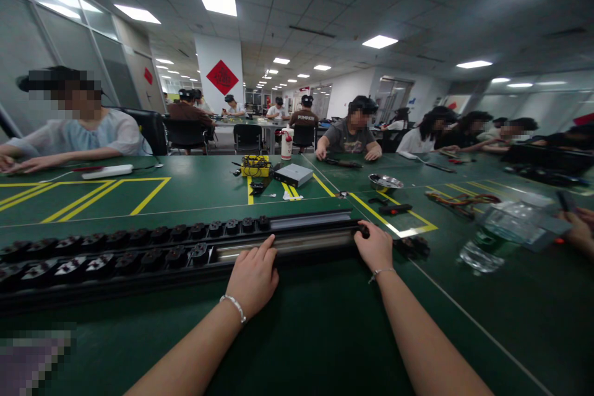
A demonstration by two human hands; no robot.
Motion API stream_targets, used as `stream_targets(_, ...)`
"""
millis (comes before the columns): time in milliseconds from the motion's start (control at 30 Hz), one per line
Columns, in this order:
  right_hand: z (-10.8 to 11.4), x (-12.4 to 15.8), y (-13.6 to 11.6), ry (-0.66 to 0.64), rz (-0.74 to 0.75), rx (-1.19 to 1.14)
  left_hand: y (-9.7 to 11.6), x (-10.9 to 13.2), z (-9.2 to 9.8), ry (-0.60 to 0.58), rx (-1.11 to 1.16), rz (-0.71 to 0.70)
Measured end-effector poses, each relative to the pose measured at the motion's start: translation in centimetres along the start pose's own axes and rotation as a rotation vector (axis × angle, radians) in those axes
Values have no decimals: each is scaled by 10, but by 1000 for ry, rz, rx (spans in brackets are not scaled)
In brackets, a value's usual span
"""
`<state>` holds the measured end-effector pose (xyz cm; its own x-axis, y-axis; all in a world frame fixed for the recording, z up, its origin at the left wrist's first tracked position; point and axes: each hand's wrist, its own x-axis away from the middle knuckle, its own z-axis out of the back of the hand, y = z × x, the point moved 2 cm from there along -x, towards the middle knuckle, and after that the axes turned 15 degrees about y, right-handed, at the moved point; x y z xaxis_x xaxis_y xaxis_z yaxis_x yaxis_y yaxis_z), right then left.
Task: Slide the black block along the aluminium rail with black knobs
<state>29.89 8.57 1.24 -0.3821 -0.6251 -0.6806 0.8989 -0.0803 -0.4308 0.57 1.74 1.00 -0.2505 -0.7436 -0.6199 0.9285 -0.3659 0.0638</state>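
Note:
Two long black rails [310, 241] lie side by side across the green table, filled on their left part with rows of black socket-like modules [179, 255]. My left hand [253, 272] rests on the near rail, just right of its last module, fingers stretched out and the index pointing toward the far rail. At the right end of the near rail, my right hand [375, 246] is closed around a small black piece [364, 231], probably another module, partly hidden by the fingers. A bare metallic channel shows between my two hands.
Beyond the rails stand a grey box [293, 175], a yellow basket of cables [255, 165] and a metal bowl [386, 182]. To the right are a clear plastic bottle [487, 241] and a co-worker's hand [580, 226]. Other people sit around the table.

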Motion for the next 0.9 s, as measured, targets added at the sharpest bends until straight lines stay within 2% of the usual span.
stream_targets(900,2,-1,1,3,0,-14,2,-1,1,-3,6,0)
